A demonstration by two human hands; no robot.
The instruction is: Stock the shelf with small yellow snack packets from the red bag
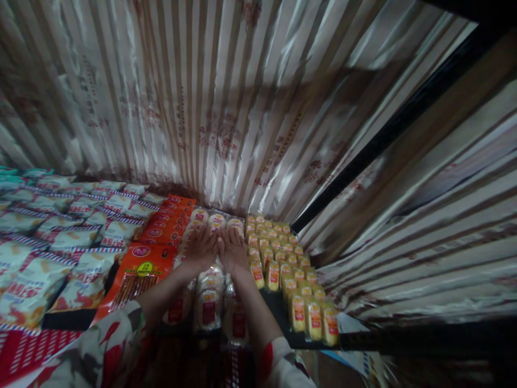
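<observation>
My left hand point(201, 249) and my right hand point(233, 250) lie side by side, palms down, fingers spread, pressing on rows of clear snack packets with red labels point(209, 307) on a dark shelf. The thumbs nearly touch. Neither hand grips a packet. Orange bags point(161, 229) sit just left of my left hand. Small yellow packets point(278, 253) stand in rows just right of my right hand. My sleeves are white with red patterns.
White bags with red-and-blue striped edges point(60, 237) fill the shelf to the left. A striped foil-like wrapping point(226, 102) covers the back wall and right side. A dark upright post point(388, 134) runs diagonally at the right. The dark shelf edge point(307, 340) is in front.
</observation>
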